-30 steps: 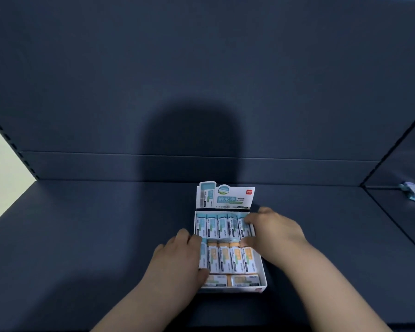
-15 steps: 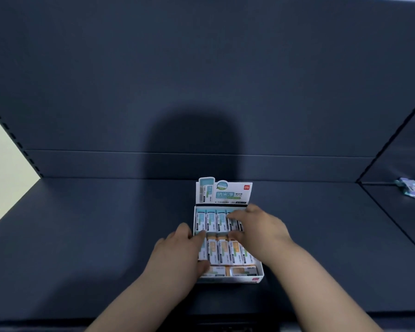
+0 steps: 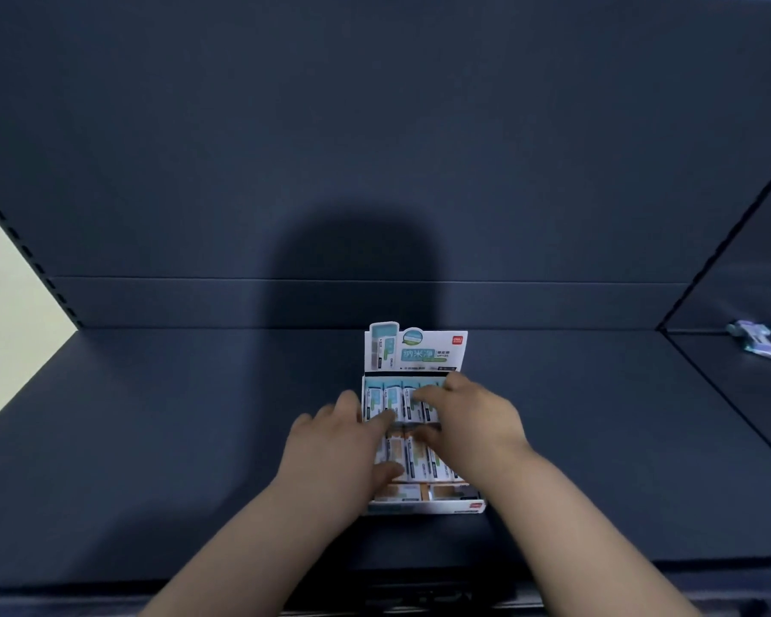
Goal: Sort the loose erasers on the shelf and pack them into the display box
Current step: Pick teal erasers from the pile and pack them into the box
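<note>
A white display box with an upright printed header card stands on the dark shelf. Inside, a back row of blue-labelled erasers stands side by side. A middle row of orange-labelled erasers sits in front of it, and more erasers lie flat along the front. My left hand rests on the box's left side, with a finger and the thumb touching the erasers. My right hand lies over the right part of the blue row, its fingers spread on the tops and its thumb at the gap between rows.
A small white and blue item lies on the neighbouring shelf at the far right, beyond a dividing edge. The shelf's back panel rises behind the box. A slotted upright borders the left side. Bare shelf surface extends to the left of the box.
My right hand has slid leftward across the blue row, from its right end towards the middle. My left hand has reached further over the box's left side.
</note>
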A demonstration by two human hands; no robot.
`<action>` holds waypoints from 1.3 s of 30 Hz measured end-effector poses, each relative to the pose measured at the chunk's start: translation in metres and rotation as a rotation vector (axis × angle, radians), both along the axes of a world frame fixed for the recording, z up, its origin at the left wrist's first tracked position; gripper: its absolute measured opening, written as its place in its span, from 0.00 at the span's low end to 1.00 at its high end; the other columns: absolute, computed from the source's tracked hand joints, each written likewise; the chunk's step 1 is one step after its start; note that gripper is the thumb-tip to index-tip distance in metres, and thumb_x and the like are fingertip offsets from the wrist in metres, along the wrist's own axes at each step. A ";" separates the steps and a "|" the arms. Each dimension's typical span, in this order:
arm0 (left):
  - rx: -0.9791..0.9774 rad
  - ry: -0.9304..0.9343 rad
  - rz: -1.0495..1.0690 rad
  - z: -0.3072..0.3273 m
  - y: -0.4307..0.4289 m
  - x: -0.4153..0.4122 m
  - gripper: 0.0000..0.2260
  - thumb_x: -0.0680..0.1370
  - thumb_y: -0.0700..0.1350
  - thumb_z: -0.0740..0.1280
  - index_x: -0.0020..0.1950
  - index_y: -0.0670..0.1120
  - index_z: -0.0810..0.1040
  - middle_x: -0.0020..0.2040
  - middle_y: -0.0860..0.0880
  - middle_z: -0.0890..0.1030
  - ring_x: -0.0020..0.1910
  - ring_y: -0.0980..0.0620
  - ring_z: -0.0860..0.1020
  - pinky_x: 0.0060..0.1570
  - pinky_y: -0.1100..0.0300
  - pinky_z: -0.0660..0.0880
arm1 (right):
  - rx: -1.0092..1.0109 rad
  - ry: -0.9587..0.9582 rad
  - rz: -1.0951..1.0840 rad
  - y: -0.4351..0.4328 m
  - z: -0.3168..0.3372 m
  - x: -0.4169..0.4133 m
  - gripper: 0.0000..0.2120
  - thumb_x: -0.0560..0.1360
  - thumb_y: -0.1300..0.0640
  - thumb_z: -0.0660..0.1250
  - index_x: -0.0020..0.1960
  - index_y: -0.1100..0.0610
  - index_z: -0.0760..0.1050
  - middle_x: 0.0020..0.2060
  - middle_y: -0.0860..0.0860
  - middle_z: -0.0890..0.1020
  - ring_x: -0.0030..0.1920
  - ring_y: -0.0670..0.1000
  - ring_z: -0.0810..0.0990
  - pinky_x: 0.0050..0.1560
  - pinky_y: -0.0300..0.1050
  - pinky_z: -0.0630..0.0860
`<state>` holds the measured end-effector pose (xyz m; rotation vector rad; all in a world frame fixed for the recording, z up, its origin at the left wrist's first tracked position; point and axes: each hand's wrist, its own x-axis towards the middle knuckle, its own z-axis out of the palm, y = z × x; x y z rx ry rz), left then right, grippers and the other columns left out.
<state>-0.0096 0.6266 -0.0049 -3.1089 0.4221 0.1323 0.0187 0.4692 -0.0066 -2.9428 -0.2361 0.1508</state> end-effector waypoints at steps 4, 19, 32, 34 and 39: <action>0.040 -0.004 -0.015 -0.002 -0.004 0.005 0.24 0.78 0.62 0.56 0.73 0.60 0.58 0.61 0.48 0.65 0.60 0.47 0.69 0.55 0.54 0.65 | 0.004 -0.012 -0.002 0.002 -0.003 0.000 0.22 0.76 0.41 0.62 0.68 0.43 0.67 0.61 0.48 0.71 0.62 0.50 0.72 0.54 0.44 0.73; 0.100 -0.004 -0.039 -0.008 -0.002 0.002 0.25 0.80 0.60 0.51 0.76 0.56 0.54 0.63 0.47 0.63 0.60 0.47 0.69 0.55 0.55 0.66 | 0.049 -0.073 0.001 0.000 -0.012 -0.001 0.16 0.78 0.44 0.58 0.65 0.45 0.71 0.59 0.46 0.72 0.61 0.50 0.73 0.53 0.43 0.73; 0.066 -0.048 0.025 -0.010 0.001 -0.004 0.24 0.80 0.59 0.52 0.74 0.51 0.59 0.61 0.49 0.65 0.59 0.50 0.70 0.53 0.56 0.66 | -0.032 -0.050 0.104 0.009 -0.008 0.004 0.23 0.77 0.38 0.56 0.71 0.41 0.63 0.58 0.49 0.72 0.61 0.51 0.71 0.51 0.45 0.71; 0.079 -0.061 0.021 -0.011 0.001 -0.005 0.24 0.80 0.59 0.51 0.74 0.51 0.59 0.61 0.49 0.65 0.59 0.49 0.70 0.52 0.56 0.66 | -0.052 -0.047 0.113 0.010 -0.009 0.005 0.23 0.78 0.39 0.55 0.71 0.42 0.63 0.59 0.50 0.72 0.61 0.52 0.71 0.50 0.44 0.71; 0.091 -0.073 0.014 -0.014 0.001 -0.005 0.24 0.81 0.58 0.50 0.75 0.50 0.57 0.62 0.48 0.65 0.59 0.49 0.70 0.53 0.56 0.66 | -0.089 -0.045 0.121 0.012 -0.013 0.006 0.22 0.79 0.40 0.53 0.71 0.43 0.63 0.59 0.50 0.72 0.61 0.53 0.71 0.49 0.44 0.70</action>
